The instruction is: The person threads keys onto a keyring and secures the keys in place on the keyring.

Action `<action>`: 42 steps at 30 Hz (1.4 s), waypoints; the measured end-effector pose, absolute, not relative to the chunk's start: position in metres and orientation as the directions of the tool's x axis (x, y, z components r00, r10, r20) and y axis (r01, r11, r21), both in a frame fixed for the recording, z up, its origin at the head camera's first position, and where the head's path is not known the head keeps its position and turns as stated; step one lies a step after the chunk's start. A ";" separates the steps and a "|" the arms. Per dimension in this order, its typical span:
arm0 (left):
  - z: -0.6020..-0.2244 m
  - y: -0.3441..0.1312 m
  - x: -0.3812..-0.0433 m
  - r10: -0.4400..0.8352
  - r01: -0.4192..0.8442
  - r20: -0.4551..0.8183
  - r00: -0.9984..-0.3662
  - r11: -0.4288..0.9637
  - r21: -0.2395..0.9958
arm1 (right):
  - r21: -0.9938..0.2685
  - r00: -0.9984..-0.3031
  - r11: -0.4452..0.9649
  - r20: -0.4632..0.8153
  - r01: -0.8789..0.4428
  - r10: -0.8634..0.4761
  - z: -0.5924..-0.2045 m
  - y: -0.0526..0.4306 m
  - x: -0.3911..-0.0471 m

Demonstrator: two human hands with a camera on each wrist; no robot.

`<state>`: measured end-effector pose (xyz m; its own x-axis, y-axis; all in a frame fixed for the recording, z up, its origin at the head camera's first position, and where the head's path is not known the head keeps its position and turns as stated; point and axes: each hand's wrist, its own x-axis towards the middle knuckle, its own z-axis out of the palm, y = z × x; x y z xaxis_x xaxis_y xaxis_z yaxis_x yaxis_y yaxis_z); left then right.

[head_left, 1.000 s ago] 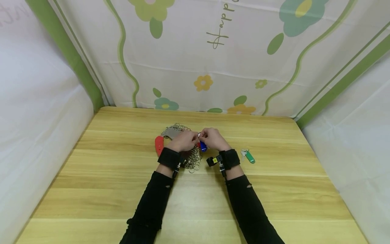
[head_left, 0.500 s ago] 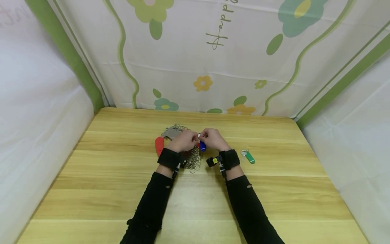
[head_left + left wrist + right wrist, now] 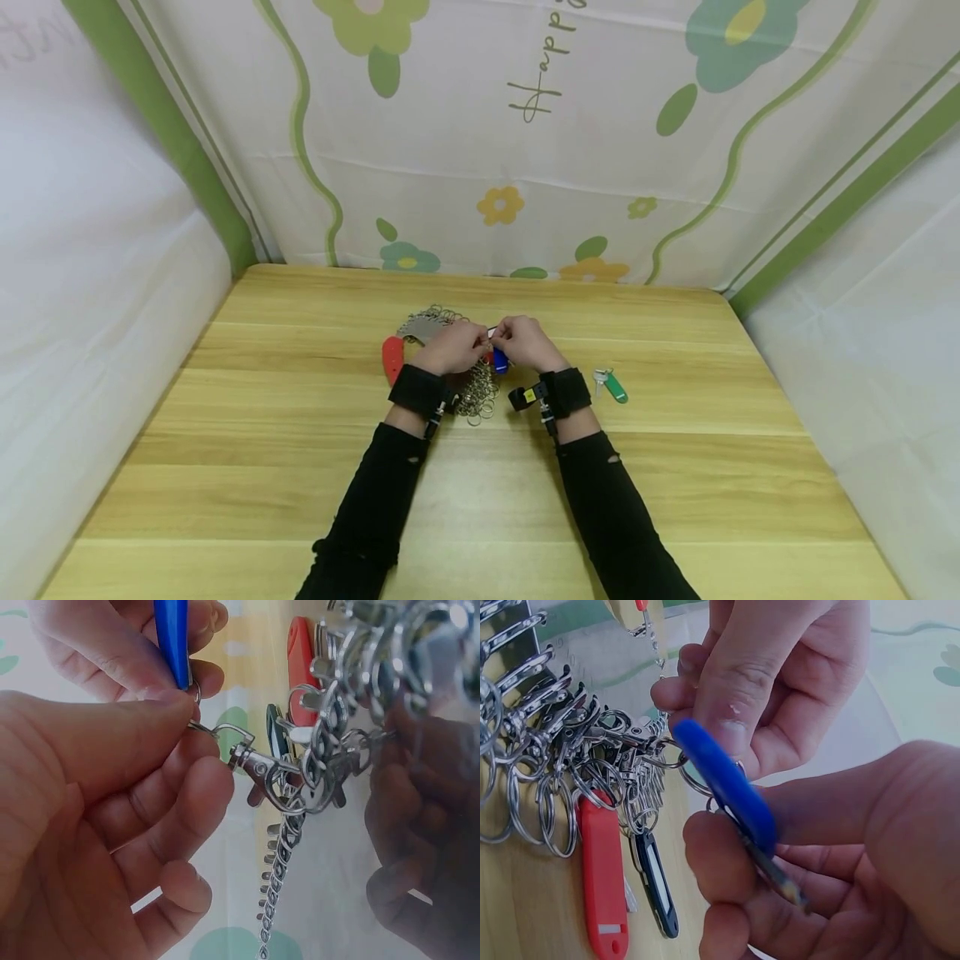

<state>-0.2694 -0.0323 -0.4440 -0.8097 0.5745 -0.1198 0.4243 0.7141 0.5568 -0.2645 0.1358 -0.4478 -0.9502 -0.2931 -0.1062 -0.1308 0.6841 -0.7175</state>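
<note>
My left hand (image 3: 453, 343) pinches a metal split ring (image 3: 201, 727) between thumb and forefinger. That ring is linked to a swivel clip (image 3: 259, 769) on a chain-like row of clips and rings. Facing it, my right hand (image 3: 527, 343) holds a blue key tag (image 3: 727, 784) between thumb and fingers. A key (image 3: 780, 883) sits against the tag, partly hidden by the fingers. The two hands' fingertips almost meet. Close by hang a red key tag (image 3: 604, 874) and a black key tag (image 3: 656, 881) on other clips.
A shiny metal plate (image 3: 425, 329) lined with several clips and rings lies under my left hand, with a red piece (image 3: 392, 360) at its left. On the wooden table (image 3: 675, 483), a green key tag (image 3: 616, 386) with a key (image 3: 599, 379) lies to the right. A flowered cloth (image 3: 450, 150) stands behind.
Both hands stay in nearly the same place. The blue key tag shifts very slightly beneath the fingers; the green key tag has not moved.
</note>
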 end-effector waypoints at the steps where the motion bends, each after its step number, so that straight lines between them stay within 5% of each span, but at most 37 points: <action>1: -0.444 -0.032 -0.269 0.575 0.423 -0.119 -0.810 0.713 0.560 | -0.716 -0.950 0.685 -0.104 -0.135 -0.295 -0.447 0.136 -0.264; 21: -0.440 -0.030 -0.267 0.565 0.424 -0.107 -0.818 0.719 0.550 | -0.719 -0.911 0.680 -0.171 -0.145 -0.375 -0.441 0.138 -0.259; 42: -0.431 -0.042 -0.265 0.560 0.368 -0.143 -0.816 0.694 0.618 | -0.560 -0.829 0.776 -0.258 -0.291 -0.497 -0.440 0.157 -0.272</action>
